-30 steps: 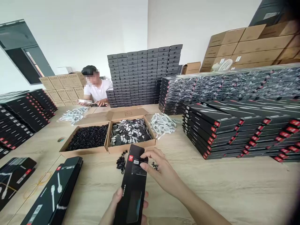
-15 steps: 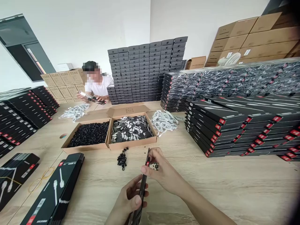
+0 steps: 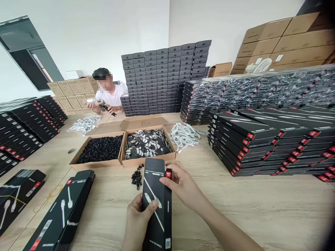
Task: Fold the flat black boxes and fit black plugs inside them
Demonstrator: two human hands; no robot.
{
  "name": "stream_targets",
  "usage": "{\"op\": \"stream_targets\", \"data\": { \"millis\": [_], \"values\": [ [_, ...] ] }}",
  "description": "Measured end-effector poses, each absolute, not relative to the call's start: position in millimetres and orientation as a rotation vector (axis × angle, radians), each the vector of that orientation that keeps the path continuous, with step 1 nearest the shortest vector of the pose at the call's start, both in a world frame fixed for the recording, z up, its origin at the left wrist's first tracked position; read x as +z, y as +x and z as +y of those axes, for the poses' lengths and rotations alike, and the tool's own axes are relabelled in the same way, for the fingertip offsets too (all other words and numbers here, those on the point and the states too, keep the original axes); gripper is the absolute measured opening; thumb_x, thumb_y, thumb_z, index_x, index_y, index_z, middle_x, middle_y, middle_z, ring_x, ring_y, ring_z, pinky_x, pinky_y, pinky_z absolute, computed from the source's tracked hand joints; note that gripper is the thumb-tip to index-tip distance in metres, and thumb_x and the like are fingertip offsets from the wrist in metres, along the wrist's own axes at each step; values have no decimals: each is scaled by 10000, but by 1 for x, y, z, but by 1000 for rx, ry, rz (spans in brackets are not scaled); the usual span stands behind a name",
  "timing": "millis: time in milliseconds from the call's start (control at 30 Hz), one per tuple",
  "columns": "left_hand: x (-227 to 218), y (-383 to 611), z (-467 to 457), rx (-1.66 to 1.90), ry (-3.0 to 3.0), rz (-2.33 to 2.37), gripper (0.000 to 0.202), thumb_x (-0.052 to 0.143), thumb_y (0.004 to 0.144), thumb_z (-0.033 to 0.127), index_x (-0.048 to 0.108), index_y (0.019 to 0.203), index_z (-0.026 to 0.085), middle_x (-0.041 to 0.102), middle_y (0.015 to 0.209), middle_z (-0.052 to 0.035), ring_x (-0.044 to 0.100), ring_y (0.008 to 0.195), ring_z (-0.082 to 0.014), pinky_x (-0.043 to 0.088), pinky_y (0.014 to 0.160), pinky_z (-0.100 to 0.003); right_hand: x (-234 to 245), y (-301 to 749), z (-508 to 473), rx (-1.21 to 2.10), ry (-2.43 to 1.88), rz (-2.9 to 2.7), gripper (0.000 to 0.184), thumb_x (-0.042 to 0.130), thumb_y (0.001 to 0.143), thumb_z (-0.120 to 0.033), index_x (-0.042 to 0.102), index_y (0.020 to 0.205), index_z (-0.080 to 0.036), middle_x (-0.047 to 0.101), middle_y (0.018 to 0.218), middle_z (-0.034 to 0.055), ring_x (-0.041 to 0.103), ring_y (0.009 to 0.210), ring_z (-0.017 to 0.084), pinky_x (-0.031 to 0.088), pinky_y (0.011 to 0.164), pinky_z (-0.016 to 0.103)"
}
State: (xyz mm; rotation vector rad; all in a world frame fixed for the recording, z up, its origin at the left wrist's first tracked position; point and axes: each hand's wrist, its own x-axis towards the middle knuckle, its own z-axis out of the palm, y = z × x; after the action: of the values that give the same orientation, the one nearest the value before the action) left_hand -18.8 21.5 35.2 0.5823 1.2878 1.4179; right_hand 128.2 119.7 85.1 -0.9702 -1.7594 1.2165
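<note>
A long black cable box with a printed white cable and a red mark stands between my two hands, its printed face and one side toward me. My left hand is closed round its lower left, thumb across the front. My right hand pinches the upper right edge by the red mark. The top flap points up, away from me. Just left of the box lies a small pile of black ring-like pieces.
Two open cartons hold black small parts and black-and-white discs. White cables lie beside them. Flat packaging is stacked left, finished-looking boxes right. Across the table a person handles a similar box.
The packaging was edge-on and thin; now its broad front and side face me, opened into a box shape. My right hand stays at its upper end. The co-worker's hands have shifted slightly.
</note>
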Motion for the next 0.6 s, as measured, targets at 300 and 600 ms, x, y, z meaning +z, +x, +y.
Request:
{"op": "stream_targets", "data": {
  "millis": [300, 600],
  "values": [
    [27, -23, 36, 1691, 252, 1160, 296, 858, 621, 356, 721, 809, 172, 772, 757, -15, 674, 634, -128, 518, 586, -193, 48, 116, 113, 1687, -957, -1925, 325, 736, 737, -442, 622, 923, -200, 616, 722, -32, 562, 661, 163, 437, 619, 259],
    [42, -25, 41, 1805, 145, 1117, 354, 866, 612, 338, 706, 893, 195, 779, 812, 1, 704, 671, -134, 568, 633, -222, 61, 108, 97, 1652, -810, -1930, 288, 642, 821, -294, 629, 1104, -246, 681, 863, -11, 615, 796, 201, 489, 715, 293]
  ]
}}
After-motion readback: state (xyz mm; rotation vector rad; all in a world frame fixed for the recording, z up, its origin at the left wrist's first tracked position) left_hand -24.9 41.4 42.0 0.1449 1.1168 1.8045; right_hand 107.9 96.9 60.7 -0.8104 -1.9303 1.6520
